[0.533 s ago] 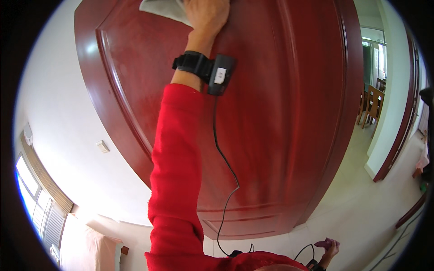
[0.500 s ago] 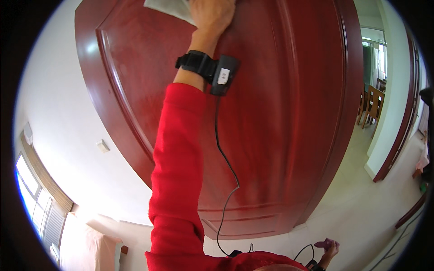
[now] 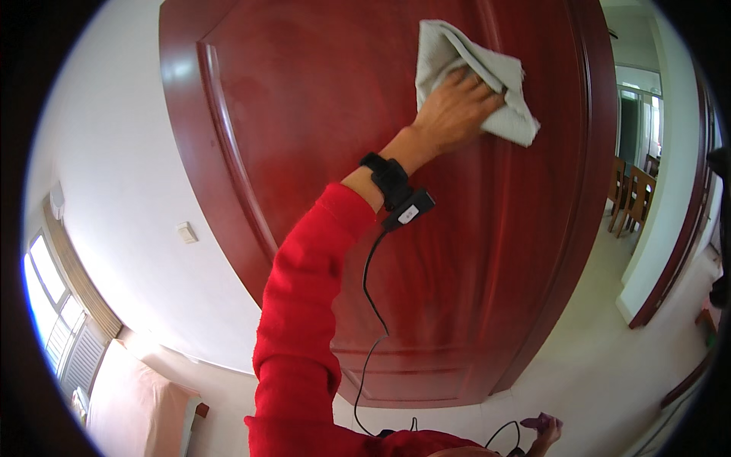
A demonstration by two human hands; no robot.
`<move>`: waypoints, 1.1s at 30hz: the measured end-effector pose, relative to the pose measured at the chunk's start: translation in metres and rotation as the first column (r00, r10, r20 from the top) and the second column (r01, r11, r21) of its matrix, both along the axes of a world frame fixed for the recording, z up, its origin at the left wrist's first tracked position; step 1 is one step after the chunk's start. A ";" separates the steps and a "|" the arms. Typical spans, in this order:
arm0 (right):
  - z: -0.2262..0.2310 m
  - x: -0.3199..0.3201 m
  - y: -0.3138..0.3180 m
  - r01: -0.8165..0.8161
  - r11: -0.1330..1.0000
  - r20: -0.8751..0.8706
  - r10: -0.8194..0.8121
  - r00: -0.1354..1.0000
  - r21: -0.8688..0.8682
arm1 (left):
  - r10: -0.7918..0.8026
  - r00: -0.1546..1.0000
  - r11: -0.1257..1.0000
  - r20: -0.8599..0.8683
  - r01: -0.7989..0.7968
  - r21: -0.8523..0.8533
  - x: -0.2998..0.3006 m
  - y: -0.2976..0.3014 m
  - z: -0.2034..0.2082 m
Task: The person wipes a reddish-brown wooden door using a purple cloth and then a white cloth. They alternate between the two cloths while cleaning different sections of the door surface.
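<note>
My left hand (image 3: 457, 112), at the end of a raised arm in a red sleeve, presses a pale grey-green cloth (image 3: 512, 126) against the upper part of a dark red panelled door (image 3: 320, 99). Its fingers are bent over a fold of the cloth, whose corners spread out around them. A black strap with a small box (image 3: 407, 212) and a cable is on this wrist. Low at the right, my right hand (image 3: 547, 436) is closed on a small purple thing (image 3: 542, 422), too small to make out exactly.
A white wall with a light switch (image 3: 186, 232) lies left of the door. A window (image 3: 53, 301) and a pink-covered piece of furniture (image 3: 137, 404) stand at lower left. Right of the door, a passage leads to wooden chairs (image 3: 638, 194). The black cable (image 3: 368, 282) hangs before the door.
My left hand has moved right and down across the door with the cloth, which now shows in full. The right hand stays low, still holding the purple thing.
</note>
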State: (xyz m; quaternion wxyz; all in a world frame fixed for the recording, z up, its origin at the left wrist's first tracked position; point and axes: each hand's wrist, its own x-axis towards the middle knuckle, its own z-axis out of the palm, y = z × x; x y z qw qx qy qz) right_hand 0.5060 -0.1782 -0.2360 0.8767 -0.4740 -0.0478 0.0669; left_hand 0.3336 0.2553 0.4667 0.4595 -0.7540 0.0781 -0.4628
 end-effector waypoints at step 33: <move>0.038 -0.003 0.017 0.030 0.999 -0.001 -0.030 1.000 -0.016 | 0.398 0.429 0.877 0.811 0.081 -0.473 -0.265 0.139 0.075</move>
